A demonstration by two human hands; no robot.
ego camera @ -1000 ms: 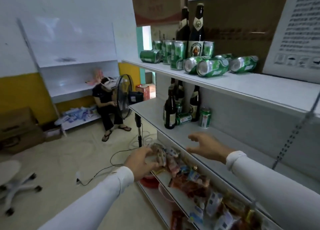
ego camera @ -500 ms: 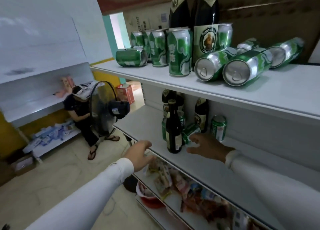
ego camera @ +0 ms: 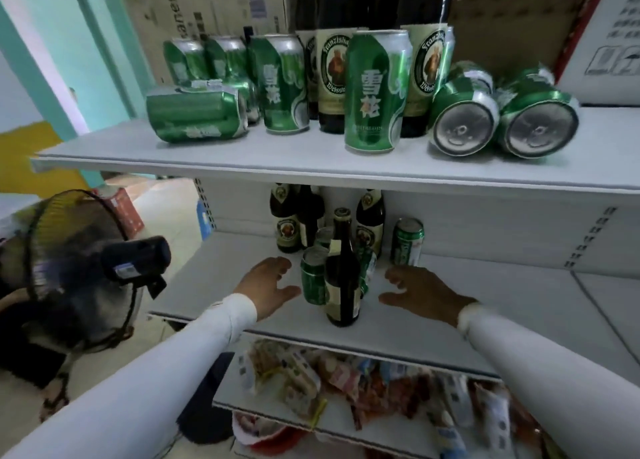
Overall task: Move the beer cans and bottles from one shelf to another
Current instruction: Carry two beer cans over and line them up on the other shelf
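A person in white sleeves is reaching both hands onto the middle white metal shelf (ego camera: 242,278), flanking a cluster of drinks. The left hand (ego camera: 268,287), fingers loosely spread and holding nothing, is hovering just left of an upright green aluminium beer can (ego camera: 313,275). The right hand (ego camera: 420,292), also relaxed and empty, is lying farther right of the tall dark glass beer bottle (ego camera: 343,271), which is standing upright at the front of the cluster, just right of the can. With both items' long axes vertical, a sideways grasp looks likely; the left hand appears nearer its target. More green cans are sitting on the upper white shelf (ego camera: 242,164).
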